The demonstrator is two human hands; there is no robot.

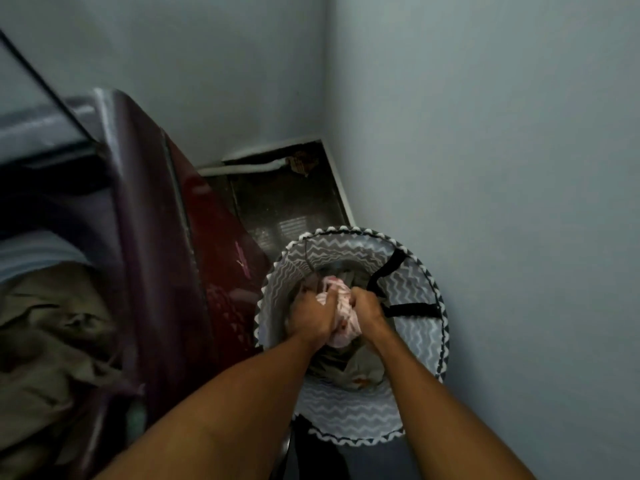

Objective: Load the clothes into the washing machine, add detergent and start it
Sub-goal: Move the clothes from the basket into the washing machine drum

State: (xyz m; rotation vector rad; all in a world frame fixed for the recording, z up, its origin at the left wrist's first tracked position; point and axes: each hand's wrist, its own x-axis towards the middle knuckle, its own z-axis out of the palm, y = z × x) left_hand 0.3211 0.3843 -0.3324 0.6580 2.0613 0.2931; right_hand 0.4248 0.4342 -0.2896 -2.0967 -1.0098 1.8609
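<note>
**Pink garment being gathered from the hamper**

A pink-and-white garment (pixel 341 315) is being grasped by both hands inside the chevron-patterned hamper (pixel 420 336), at lower centre of the frame. The left hand (pixel 310 318) is clenched round the cloth's left side, the right hand (pixel 367 306) is pinching its upper right edge; the bundle is being held between the two grips, touching both. More clothes are lying beneath it in the hamper.

The washing machine (pixel 145 216) is standing to the left of the frame, its lid raised, with beige clothes (pixel 52 327) already lying in the tub at far left. The coming move is judged to be a lift up and leftward over the machine's rim, the left hand being the nearer to the opening. No long axis can be told from the bunched cloth.
</note>
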